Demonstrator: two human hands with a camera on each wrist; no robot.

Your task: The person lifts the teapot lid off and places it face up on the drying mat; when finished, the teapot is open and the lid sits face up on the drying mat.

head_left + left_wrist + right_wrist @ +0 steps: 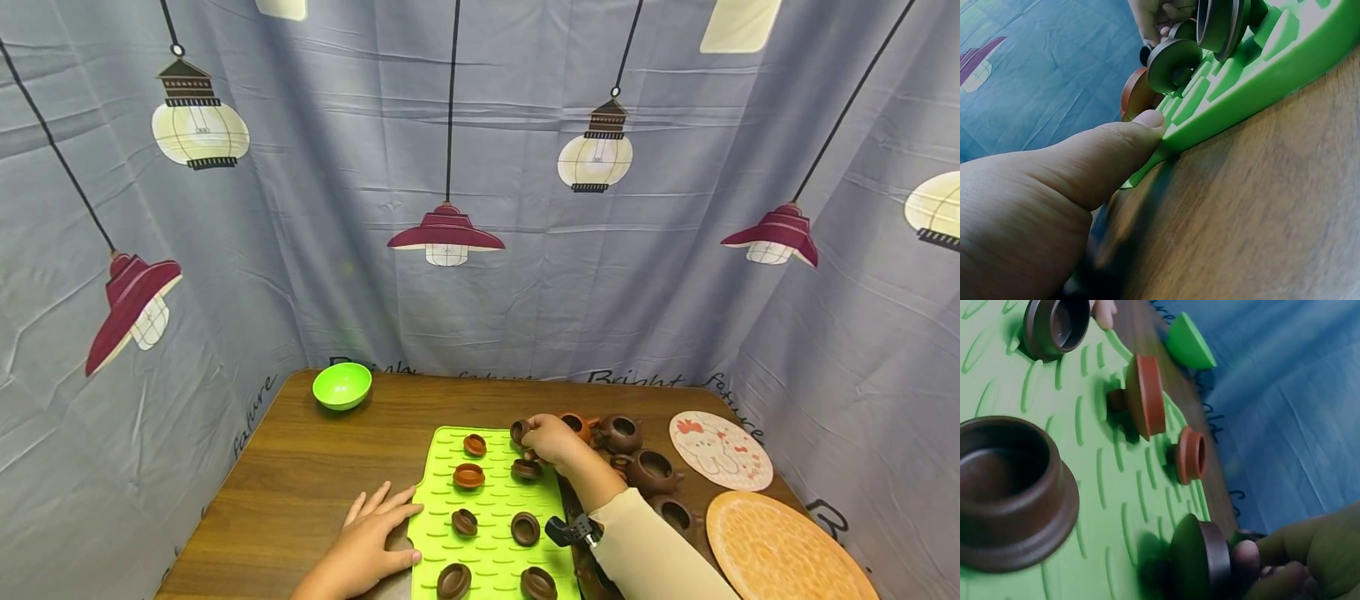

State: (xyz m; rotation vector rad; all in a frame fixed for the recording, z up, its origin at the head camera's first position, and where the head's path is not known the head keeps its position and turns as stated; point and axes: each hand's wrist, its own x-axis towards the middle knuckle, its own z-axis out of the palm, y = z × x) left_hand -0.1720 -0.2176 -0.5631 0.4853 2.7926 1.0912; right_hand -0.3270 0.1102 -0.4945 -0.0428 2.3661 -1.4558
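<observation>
Several small teapot lids lie upside down on a lime green ridged mat point(498, 500). Near the mat's far right corner, my right hand point(555, 440) pinches a small dark brown lid point(519, 431) between thumb and fingers. In the right wrist view the fingers mostly hide that lid. Just nearer on the mat sits another dark lid point(1216, 559), with two orange-brown lids point(468, 476) to the left. My left hand point(367, 533) lies spread on the table, fingertips at the mat's left edge. Its thumb point(1147, 119) touches the mat's side in the left wrist view.
Brown teapots without lids point(652, 472) crowd the table right of the mat, partly behind my right forearm. Beyond them lie a pink patterned round mat point(722, 450) and an orange round mat point(783, 550). A green bowl point(342, 387) stands at the back left.
</observation>
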